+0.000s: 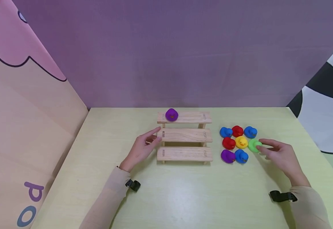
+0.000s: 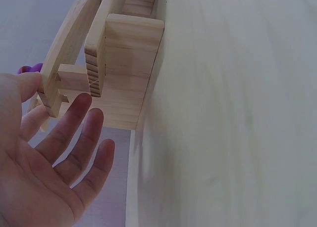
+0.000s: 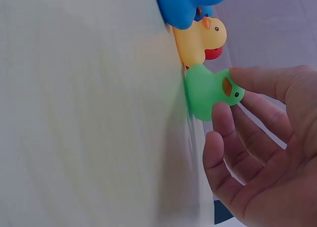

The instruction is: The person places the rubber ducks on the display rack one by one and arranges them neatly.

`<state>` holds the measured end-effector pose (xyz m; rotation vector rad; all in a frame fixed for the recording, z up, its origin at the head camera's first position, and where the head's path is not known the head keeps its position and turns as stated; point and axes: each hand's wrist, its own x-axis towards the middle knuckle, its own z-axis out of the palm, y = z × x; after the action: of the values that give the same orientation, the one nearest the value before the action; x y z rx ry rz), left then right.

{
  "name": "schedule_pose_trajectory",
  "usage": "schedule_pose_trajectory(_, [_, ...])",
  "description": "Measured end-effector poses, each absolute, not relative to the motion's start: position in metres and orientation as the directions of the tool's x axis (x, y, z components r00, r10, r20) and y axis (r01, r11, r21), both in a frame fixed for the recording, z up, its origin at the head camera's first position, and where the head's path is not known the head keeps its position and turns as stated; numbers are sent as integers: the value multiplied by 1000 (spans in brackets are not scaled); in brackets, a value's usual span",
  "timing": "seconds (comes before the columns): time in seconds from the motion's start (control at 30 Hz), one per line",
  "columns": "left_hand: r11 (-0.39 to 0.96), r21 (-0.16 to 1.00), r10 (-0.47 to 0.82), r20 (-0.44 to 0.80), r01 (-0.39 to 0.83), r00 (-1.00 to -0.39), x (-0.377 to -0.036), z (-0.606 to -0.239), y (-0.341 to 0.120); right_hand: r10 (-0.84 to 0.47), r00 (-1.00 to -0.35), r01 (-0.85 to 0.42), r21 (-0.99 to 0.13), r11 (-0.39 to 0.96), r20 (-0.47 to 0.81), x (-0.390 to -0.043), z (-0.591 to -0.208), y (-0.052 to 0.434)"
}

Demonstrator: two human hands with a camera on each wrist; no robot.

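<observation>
The right hand (image 1: 280, 156), fingers loosely spread, pinches the head of the small, glossy green duck (image 1: 253, 145) at the right edge of the duck cluster on the bench (image 1: 183, 197), while the left hand (image 1: 142, 148) lies open, empty, touching the wooden stepped rack (image 1: 184, 137), far from it.

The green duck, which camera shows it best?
The right wrist view: the green duck fills the frame, beak and eye clear, right hand fingertips touching it. The head view shows it small; the left wrist view misses it.
</observation>
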<state>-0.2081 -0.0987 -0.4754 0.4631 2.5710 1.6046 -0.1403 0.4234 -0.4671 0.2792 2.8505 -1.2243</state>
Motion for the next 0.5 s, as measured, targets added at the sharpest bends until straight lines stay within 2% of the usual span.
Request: schedule_pose_trajectory(0.5, [410,886,304,92,217,-948,-209,-475,-99,200,-976,207,-683,701,-91,-139,-442,418])
